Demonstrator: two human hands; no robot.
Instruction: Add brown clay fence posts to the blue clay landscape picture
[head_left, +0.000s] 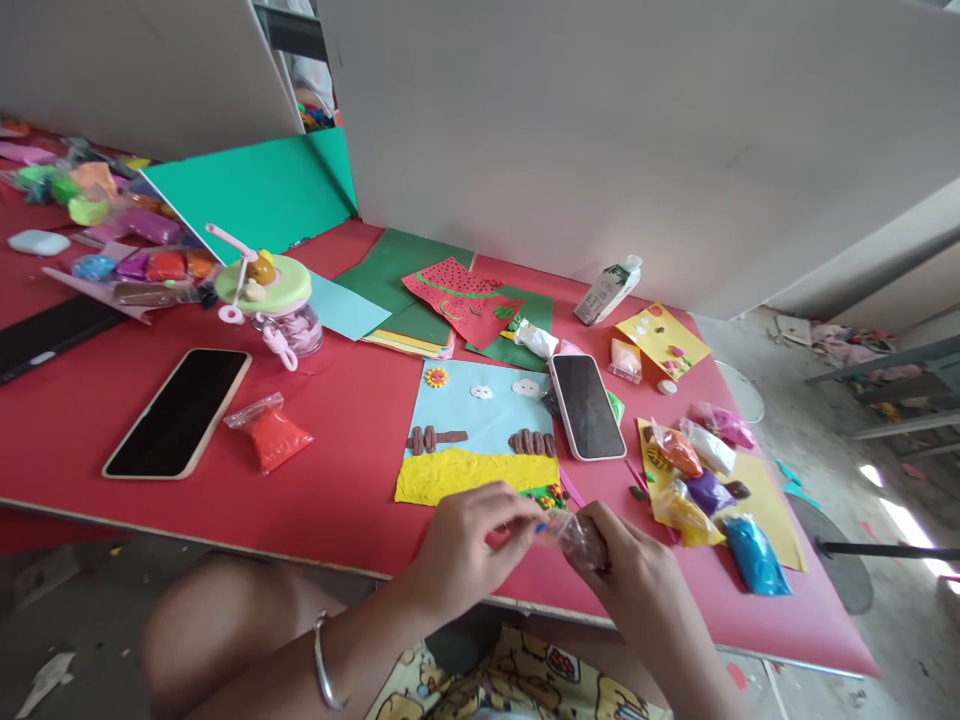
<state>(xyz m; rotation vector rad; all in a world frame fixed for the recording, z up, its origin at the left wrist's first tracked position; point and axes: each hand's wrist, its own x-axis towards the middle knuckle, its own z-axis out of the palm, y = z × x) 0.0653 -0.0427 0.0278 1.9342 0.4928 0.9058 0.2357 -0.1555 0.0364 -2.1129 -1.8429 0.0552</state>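
Both hands meet over the near table edge (pixel 225 530). Right hand (pixel 637 575) grips a small clear bag of brown clay (pixel 579 540); left hand (pixel 469 550) pinches its top (fingertips together). Just beyond: blue clay picture (pixel 480 430), white phone (pixel 586 405). Farther left: black phone (pixel 180 410).

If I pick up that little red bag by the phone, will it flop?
Probably yes. The red bag looks like thin, crinkly plastic around a soft lump, so it would likely sag. It seems light, and lying flat on the table, it shouldn't roll.
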